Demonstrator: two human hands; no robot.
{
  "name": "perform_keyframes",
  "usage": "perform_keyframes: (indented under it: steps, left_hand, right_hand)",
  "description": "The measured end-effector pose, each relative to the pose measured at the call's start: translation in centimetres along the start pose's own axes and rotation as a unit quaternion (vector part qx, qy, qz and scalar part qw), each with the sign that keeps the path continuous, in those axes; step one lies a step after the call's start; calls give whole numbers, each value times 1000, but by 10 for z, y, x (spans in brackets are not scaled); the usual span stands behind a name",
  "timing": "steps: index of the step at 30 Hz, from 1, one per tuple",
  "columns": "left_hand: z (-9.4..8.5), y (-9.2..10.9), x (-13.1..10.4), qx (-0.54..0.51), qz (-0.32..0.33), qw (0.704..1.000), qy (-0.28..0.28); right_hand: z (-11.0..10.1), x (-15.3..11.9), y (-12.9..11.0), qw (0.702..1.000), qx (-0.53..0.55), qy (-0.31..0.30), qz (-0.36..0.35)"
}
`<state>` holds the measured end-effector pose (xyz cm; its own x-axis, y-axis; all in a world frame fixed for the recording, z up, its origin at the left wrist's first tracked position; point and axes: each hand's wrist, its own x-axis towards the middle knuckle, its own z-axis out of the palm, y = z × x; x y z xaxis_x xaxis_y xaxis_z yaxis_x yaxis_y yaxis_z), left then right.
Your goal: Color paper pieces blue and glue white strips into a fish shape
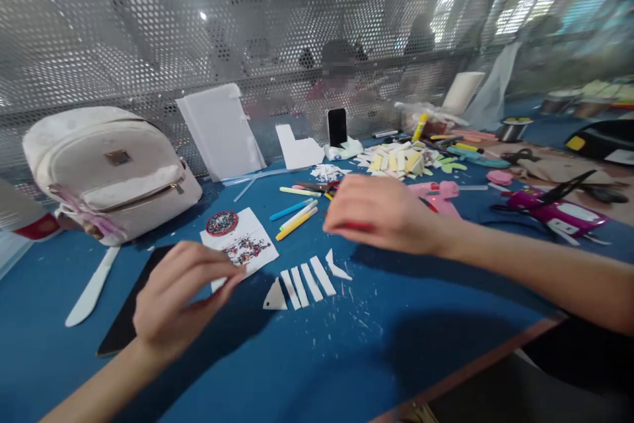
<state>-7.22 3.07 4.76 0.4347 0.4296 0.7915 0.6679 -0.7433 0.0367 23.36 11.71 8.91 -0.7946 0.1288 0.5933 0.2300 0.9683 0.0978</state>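
My left hand [185,288] hovers over the table with thumb and fingertips pinched together beside a white paper sheet [265,248]. Anything between those fingertips is too small to tell. My right hand [379,212] is closed around a slim red object [357,226], most of it hidden by the fingers. Between the hands, cut white pieces lie in a fish-skeleton layout: a head piece [275,297] with a dark eye, several strips [311,283] and a tail piece [337,266]. Colourful bits [246,250] and a round red-rimmed dish [222,223] of beads rest on the sheet.
Markers [297,220] and scissors [317,188] lie behind the pieces. A pile of cut scraps [401,160], a propped phone [337,127] and a pink glue gun [440,195] stand further back. At left are a white backpack [111,172] and white knife [93,291].
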Motion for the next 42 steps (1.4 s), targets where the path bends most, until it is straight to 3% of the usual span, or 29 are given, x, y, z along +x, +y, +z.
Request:
perform_keyframes:
  steps: [3,6,13,22,42]
  left_hand:
    - [14,0,-19,29,64,995,-65]
    - [27,-1,-32,63,82,989,-105]
    - [39,-4,-42,80,87,978,-170]
    - [38,-3,-50,82,83,976,-184]
    - [40,-1,-54,94,111,975,-169]
  right_hand:
    - [16,-35,-12,996,-67,-37,-46]
    - [34,-57,-9,996,-71,-40,-43]
    - [51,-74,5,996,5,-91,20]
    - [58,-79,7,984,69,-147,78]
    - [62,-76,6,988,28,-137,67]
